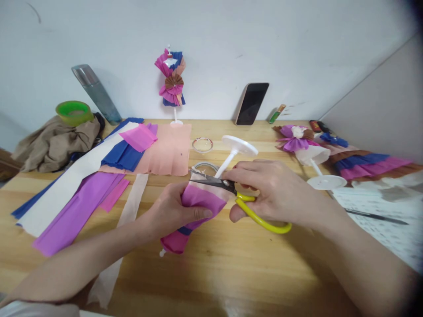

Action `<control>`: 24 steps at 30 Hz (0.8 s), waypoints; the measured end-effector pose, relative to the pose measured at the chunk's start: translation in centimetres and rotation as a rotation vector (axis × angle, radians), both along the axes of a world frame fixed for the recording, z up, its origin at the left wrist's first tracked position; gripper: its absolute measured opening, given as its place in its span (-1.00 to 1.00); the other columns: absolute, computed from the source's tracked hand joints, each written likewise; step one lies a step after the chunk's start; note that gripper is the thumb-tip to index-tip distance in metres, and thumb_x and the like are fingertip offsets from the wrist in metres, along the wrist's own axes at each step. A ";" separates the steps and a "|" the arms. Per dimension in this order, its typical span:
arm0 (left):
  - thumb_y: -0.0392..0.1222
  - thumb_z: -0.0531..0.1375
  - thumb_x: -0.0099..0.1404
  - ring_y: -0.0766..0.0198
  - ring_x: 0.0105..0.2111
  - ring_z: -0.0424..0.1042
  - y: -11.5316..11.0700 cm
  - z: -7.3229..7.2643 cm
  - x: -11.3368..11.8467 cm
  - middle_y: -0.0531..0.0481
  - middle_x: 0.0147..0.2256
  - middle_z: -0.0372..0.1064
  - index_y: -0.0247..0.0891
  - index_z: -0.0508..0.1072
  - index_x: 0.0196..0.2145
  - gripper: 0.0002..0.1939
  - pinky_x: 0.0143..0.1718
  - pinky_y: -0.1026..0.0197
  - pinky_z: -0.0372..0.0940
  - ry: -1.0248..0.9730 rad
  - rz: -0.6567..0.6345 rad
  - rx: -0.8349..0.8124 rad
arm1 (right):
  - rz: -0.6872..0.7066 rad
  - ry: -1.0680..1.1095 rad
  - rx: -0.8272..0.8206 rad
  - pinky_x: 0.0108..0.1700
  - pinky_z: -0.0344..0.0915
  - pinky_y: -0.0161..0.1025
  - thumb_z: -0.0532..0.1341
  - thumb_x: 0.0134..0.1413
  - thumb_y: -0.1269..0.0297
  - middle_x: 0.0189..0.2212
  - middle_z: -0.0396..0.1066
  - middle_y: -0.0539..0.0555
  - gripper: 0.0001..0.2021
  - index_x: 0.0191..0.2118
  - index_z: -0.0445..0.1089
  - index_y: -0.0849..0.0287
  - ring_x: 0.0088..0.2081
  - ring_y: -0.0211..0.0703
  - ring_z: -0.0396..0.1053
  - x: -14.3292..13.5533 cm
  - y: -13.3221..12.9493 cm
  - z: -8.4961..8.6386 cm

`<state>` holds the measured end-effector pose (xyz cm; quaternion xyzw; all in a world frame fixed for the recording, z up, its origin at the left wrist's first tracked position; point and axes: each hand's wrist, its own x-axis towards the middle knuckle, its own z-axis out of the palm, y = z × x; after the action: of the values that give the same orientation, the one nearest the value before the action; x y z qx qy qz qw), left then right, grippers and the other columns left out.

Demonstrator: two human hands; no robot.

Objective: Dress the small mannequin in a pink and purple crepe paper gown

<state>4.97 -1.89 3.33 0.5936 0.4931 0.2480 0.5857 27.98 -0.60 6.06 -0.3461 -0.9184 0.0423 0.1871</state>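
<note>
My left hand (178, 209) is closed around a small dress form (201, 204) wrapped in pink, purple and blue crepe paper. The form lies tilted, its white round base (239, 145) up and to the right, its small knob toward me. In my right hand (264, 189) are scissors with yellow handles (261, 218). Their dark blades point left and lie across the pale paper edge near the form's stand. Just behind the blades, a ring-shaped roll (205, 167) is partly hidden.
Crepe paper strips (62, 193) and a peach sheet (172, 149) spread over the left of the table. Behind stand a dressed form (174, 83), a phone (252, 103) and a spray bottle (96, 94). At right are another form (325, 181), ruffled paper and a pen (376, 215).
</note>
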 end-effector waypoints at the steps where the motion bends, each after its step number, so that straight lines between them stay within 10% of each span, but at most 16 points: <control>1: -0.10 0.39 -0.04 0.37 -0.48 0.32 0.0 0.0 0.0 0.08 -0.47 0.41 -0.33 0.49 -0.39 -0.71 -0.45 0.32 0.28 0.005 0.001 0.004 | -0.005 -0.001 -0.010 -0.39 0.22 -0.23 0.34 0.00 -0.01 -0.42 0.44 0.10 -0.49 0.01 0.43 0.21 -0.42 -0.05 0.42 0.0 0.0 0.1; 24: -0.12 0.35 -0.03 0.35 -0.52 0.33 -0.1 0.6 0.1 0.08 -0.49 0.40 -0.30 0.47 -0.40 -0.75 -0.49 0.31 0.29 0.057 0.004 0.003 | -0.035 -0.011 -0.122 -0.35 0.18 -0.23 0.31 0.01 -0.05 -0.37 0.44 0.10 -0.52 -0.02 0.42 0.15 -0.37 -0.05 0.40 0.1 -0.2 0.2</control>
<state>5.09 -1.95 3.93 0.6004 0.5101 0.2329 0.5702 28.03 -0.85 6.26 -0.3729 -0.9090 0.0930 0.1614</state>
